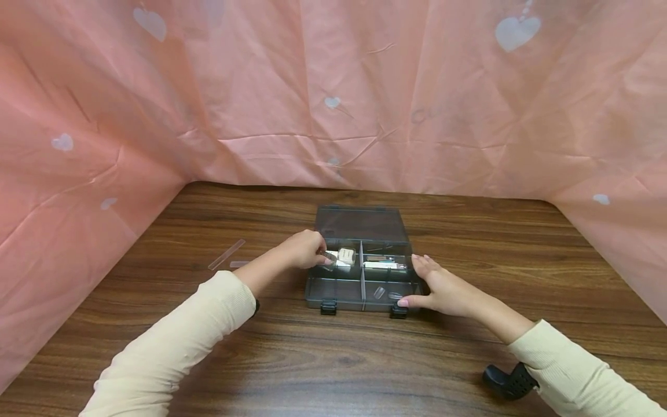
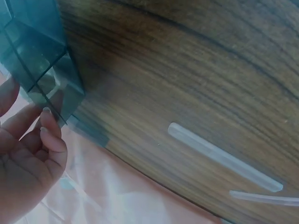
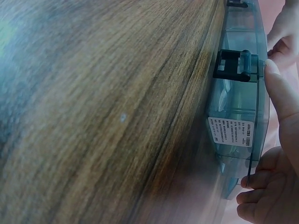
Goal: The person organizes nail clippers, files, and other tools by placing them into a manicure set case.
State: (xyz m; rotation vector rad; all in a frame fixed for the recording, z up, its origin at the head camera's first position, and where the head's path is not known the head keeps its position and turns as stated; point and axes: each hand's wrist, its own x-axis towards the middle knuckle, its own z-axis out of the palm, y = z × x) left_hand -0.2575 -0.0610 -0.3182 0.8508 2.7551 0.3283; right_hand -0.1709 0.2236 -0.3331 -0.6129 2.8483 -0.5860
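Note:
A smoky clear plastic organizer box [image 1: 337, 302] stands on the table with its lid [image 1: 359, 224] folded back. My left hand [image 1: 306, 249] reaches into its back left compartment and pinches a small clear piece [image 1: 329, 258]; I cannot tell its kind. Beside those fingers sits a small pale, squarish item [image 1: 346, 255]. My right hand [image 1: 443, 289] rests at the box's front right corner, thumb by the black latch [image 1: 398, 311] and fingers along the right side. Silver nail clippers [image 1: 384, 266] lie in the back right compartment, with small clear pieces [image 1: 379, 292] in the front right one.
Left of the box, two clear flat strips lie on the wood table [image 1: 333, 359]: one slanted strip [image 1: 226, 255] and one partly behind the left forearm [image 1: 238, 264]. A pink curtain with hearts [image 1: 365, 116] encloses the back and sides. A printed label [image 3: 231, 131] shows on the box's front.

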